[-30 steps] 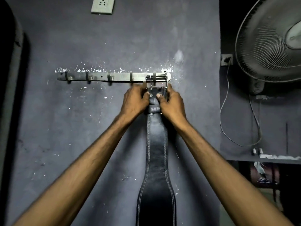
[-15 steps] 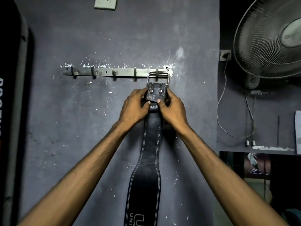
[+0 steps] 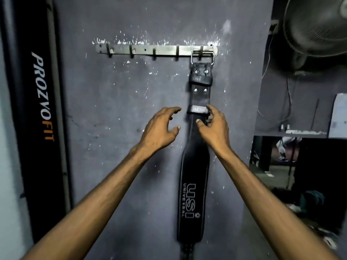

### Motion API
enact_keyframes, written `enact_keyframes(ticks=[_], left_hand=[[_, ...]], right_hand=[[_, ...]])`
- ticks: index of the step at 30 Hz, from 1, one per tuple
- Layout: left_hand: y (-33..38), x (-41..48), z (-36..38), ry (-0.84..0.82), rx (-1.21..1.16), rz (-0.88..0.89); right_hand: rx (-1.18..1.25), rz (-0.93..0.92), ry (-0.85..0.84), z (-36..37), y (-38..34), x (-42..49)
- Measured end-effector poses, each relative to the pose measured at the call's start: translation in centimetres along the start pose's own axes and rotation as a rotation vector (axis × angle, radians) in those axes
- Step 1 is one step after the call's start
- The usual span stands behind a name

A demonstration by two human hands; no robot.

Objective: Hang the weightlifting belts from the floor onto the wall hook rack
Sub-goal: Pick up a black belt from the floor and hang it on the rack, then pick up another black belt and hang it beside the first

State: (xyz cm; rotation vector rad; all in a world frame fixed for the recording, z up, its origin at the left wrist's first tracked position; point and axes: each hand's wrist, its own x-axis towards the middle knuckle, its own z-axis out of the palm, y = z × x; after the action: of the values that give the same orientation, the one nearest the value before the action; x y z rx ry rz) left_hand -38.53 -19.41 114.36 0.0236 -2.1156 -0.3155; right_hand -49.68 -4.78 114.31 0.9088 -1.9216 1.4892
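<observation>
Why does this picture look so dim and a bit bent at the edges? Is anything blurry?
Head view: dim, flat light, so the black belt shows little detail beyond its white lettering; the metal hook rack catches a dull sheen. The wide-angle lens bows the black mat at the left edge. The fan and the floor clutter at lower right are soft and smeared.

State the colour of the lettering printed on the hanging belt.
White lettering on the black belt, seen best in the head view.
</observation>
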Motion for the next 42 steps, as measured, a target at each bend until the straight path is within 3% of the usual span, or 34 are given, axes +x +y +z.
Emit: enact_keyframes(ticks=[11,16,21,26,30,37,42], left_hand=[[-3.3,-19.5,7.5,-0.298,-0.181,-0.216],[-5.2,-32.0,15.1,-0.465,-0.247,-0.407],[-5.8,-45.9,23.8,-0.706,-0.266,-0.705],[-5.8,-62.9,33.9,-0.913,-0.289,-0.941],[-4.4,-77.8,43.4,-1.095,-0.337,-1.087],[-3.0,-97.3,57.6,-1.167,-0.455,-1.443],[-3.2,-109.2,67.8,-1.176,-0.302,-1.619]], right_hand=[[-0.12,0.263,-0.214,0.9,9.7,-19.3],[-0.145,0.488,-0.309,1.4,19.6,-29.8],[-0.139,0.749,-0.405,1.7,30.7,-43.2],[-0.142,1.028,-0.514,0.6,42.2,-59.2],[-0.202,1.143,-0.6,-0.5,51.5,-72.5],[-0.245,1.225,-0.656,-0.2,64.1,-89.5],[-0.207,1.353,-0.69,0.4,70.6,-99.5]])
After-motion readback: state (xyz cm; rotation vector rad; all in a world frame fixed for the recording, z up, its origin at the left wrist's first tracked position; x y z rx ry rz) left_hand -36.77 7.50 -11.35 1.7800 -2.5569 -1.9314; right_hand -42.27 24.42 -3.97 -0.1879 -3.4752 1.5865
